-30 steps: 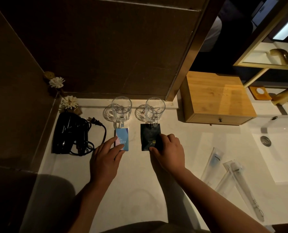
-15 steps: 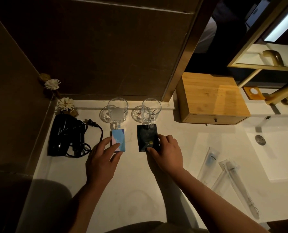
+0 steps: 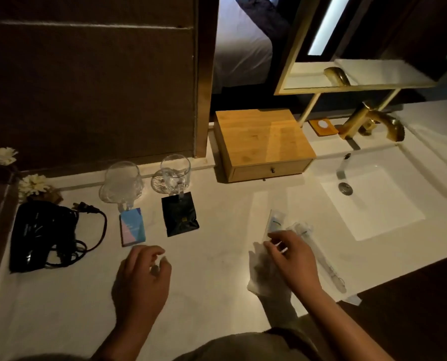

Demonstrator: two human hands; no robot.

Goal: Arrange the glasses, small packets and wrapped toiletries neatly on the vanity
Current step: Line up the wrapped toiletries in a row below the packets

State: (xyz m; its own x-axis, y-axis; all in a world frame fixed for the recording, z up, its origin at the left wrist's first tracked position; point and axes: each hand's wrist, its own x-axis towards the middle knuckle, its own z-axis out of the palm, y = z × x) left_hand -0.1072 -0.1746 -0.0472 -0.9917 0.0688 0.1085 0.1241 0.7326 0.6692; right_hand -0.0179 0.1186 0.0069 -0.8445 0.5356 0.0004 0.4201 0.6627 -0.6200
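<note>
**Vanity: packets placed, wrapped toiletries in hand next**

Landmark for all places: the wooden drawer box (image 3: 264, 142) at the back of the vanity top (image 3: 217, 290).

- Hairdryer (image 3: 42, 235), black, cord coiled: far left of the box, beside two white flowers (image 3: 32, 183). Not a task item.
- Left glass (image 3: 123, 182): well left of the box, by the back wall, upright.
- Blue packet (image 3: 132, 226): just in front of that glass, lying flat, slightly askew.
- Right glass (image 3: 175, 174): left of the box and nearer to it, upright.
- Black packet (image 3: 180, 217): just in front of that glass, flat, its top edge at the glass base.
- Left hand (image 3: 141, 277): left of and well in front of the box, fingers loosely curled, holding nothing, clear of both packets.
- Right hand (image 3: 292, 259): in front of the box, towards its right end, fingers closing on the clear wrapped toiletries (image 3: 277, 222); a firm grip cannot be confirmed through the blur.
- Wrapped toothbrush (image 3: 326, 267): right of that hand, lying slantwise towards the front edge.
- Sink (image 3: 373, 201): right of the box.

Step judged: glasses and packets look set; the wrapped items are being gathered. The next move likely calls for lifting the slippery wrappers together and laying them parallel, in line with the packets.
</note>
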